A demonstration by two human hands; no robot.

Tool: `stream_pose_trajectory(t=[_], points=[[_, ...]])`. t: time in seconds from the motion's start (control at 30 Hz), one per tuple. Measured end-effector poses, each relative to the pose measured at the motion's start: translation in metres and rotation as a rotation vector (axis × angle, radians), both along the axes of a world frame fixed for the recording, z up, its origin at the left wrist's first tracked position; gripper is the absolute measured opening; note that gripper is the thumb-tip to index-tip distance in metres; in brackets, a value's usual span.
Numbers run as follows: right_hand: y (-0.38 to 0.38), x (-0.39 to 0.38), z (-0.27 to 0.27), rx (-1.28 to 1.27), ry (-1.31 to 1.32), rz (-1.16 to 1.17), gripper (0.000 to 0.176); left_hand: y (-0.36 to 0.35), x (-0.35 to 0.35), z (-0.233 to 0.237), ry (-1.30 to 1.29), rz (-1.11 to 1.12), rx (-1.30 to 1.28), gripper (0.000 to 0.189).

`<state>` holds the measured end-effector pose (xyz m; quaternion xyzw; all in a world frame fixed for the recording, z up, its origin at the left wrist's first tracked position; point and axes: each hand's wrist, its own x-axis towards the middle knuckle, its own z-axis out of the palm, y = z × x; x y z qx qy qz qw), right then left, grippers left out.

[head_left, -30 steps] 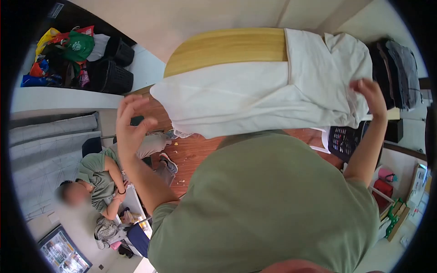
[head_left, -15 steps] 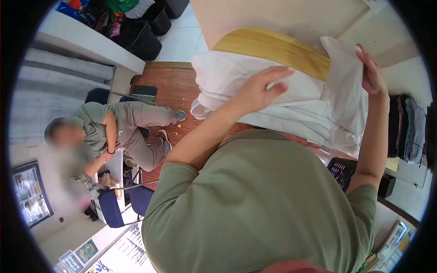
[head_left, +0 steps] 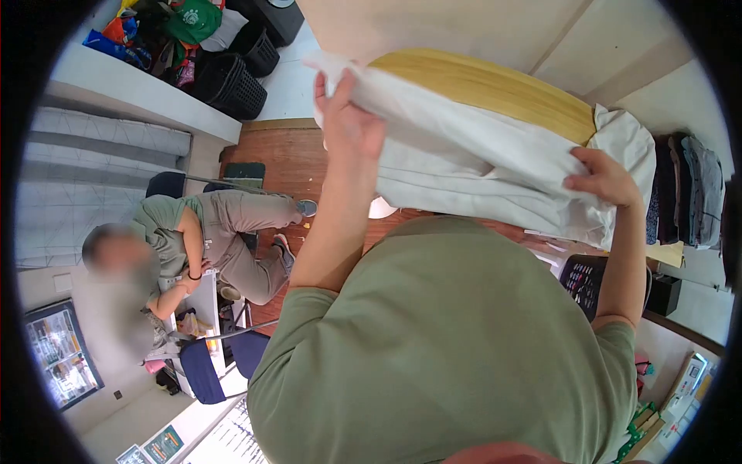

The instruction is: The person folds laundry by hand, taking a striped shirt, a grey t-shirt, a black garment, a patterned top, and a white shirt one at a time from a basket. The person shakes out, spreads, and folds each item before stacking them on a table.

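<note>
A white cloth [head_left: 464, 166] lies in loose folds over a rounded, wood-coloured board [head_left: 479, 81], whose far strip is bare. At the cloth's left end, my left hand [head_left: 352, 120] is raised with its fingers closed on the lifted edge, slightly blurred. My right hand [head_left: 607, 176] pinches the same cloth between thumb and fingers towards the right end. Between both hands a band of the fabric is drawn up along the board. More cloth is bunched beyond my right hand and hangs down the near side.
Another person [head_left: 182, 224] sits on the left, arms folded, near a dark blue chair [head_left: 202, 367]. Black baskets [head_left: 229, 87] stand at the upper left. Hanging clothes [head_left: 688, 189] and a dark basket [head_left: 581, 282] are on the right. A wall borders the board's far side.
My left hand has moved left and now grips the cloth's edge. My right hand has come down and nearer, and the cloth it held up at the right is lowered.
</note>
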<state>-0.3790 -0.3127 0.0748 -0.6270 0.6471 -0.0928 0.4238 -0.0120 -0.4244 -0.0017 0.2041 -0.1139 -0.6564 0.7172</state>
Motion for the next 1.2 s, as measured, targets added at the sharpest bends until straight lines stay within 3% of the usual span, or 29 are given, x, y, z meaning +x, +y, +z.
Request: stream_pose_trajectory(t=[0.07,0.2,0.27,0.33,0.4,0.43,0.47,0.5,0.53,0.57,0.63,0.67,0.73,0.83,0.87,0.93,1.0,1.03,1.1,1.17,1.2], points=[[0.008,-0.027,-0.002,-0.004,-0.291,-0.104,0.024,-0.012,0.029,-0.013,-0.047,0.055,-0.041,0.040],[0.011,-0.055,0.007,-0.212,-0.169,-0.110,0.024,0.006,0.063,-0.007,-0.330,0.101,-0.085,0.037],[0.001,-0.051,-0.008,-0.363,0.026,-0.176,0.029,0.017,0.073,-0.005,-0.430,0.118,-0.046,0.035],[-0.007,-0.038,-0.027,-0.503,0.607,-0.314,0.026,0.006,0.107,-0.063,-0.646,0.154,-0.007,0.039],[-0.005,-0.038,-0.049,-1.033,0.966,-0.287,0.022,-0.006,0.133,-0.108,-0.753,0.127,0.099,0.044],[-0.002,-0.032,-0.058,-1.047,0.652,-0.376,0.023,-0.004,0.135,-0.118,-0.756,0.053,0.173,0.047],[0.003,-0.024,-0.063,-1.061,0.344,-0.462,0.024,0.007,0.125,-0.097,-0.613,-0.205,0.252,0.058],[0.011,-0.017,-0.058,-0.976,0.413,-0.471,0.024,0.005,0.124,-0.112,-0.543,-0.318,0.098,0.067],[0.022,-0.017,-0.057,-0.884,0.469,-0.486,0.024,0.005,0.122,-0.122,-0.344,-0.412,0.140,0.071],[0.032,-0.039,-0.063,-0.927,0.564,-0.580,0.026,0.010,0.116,-0.118,-0.392,-0.402,0.202,0.073],[0.025,-0.107,-0.073,-1.020,0.740,-0.722,0.028,0.008,0.126,-0.110,-0.343,-0.518,0.259,0.070],[0.026,-0.135,-0.073,-0.966,0.821,-0.875,0.037,-0.003,0.139,-0.119,-0.230,-0.669,0.091,0.063],[0.019,-0.154,-0.060,-0.690,0.918,-1.135,0.046,-0.015,0.156,-0.094,-0.716,-0.644,0.106,0.056],[0.005,-0.197,-0.071,-0.413,0.942,-1.102,0.049,-0.023,0.150,-0.040,-0.862,-0.460,0.026,0.051],[0.009,-0.209,-0.074,-0.416,0.905,-1.070,0.047,-0.023,0.142,-0.019,-0.823,-0.440,-0.083,0.044],[0.010,-0.228,-0.067,-0.430,0.826,-1.006,0.045,-0.034,0.139,0.001,-0.856,-0.399,-0.023,0.040],[0.023,-0.238,-0.047,-0.514,0.459,-1.073,0.044,-0.061,0.167,-0.020,-1.283,-0.333,0.052,0.041],[0.033,-0.234,-0.038,-0.529,0.033,-1.217,0.042,-0.056,0.163,-0.019,-1.628,-0.110,-0.025,0.040],[0.061,-0.232,-0.024,-0.484,-0.894,-1.031,0.037,-0.033,0.127,-0.017,-2.278,0.391,-0.195,0.039],[0.097,-0.214,-0.033,-0.655,-1.306,-0.965,0.032,0.014,0.041,0.017,-1.989,0.281,-0.609,0.045],[0.098,-0.172,-0.029,-0.886,-1.311,-1.272,0.034,0.036,-0.002,0.016,-1.823,0.108,-0.724,0.053]])
